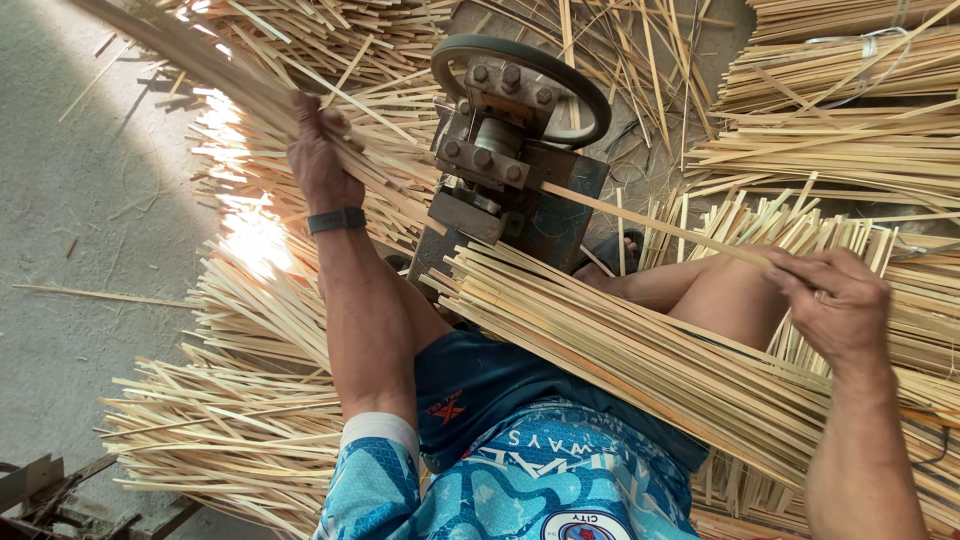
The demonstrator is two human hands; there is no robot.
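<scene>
feeding bamboo strips at the splitting machine [505, 150]
my left hand [318, 155] grips a bunch of strips [215, 70] beside the machine; my right hand [835, 300] pinches one strip [650, 225] entering it, above the bundle [640, 345] across my lap.

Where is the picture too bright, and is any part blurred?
Head view: sunlight overexposes the strips on the floor beside the left hand; the bundle it grips is motion-blurred; the metal machine and right hand look sharp.
</scene>
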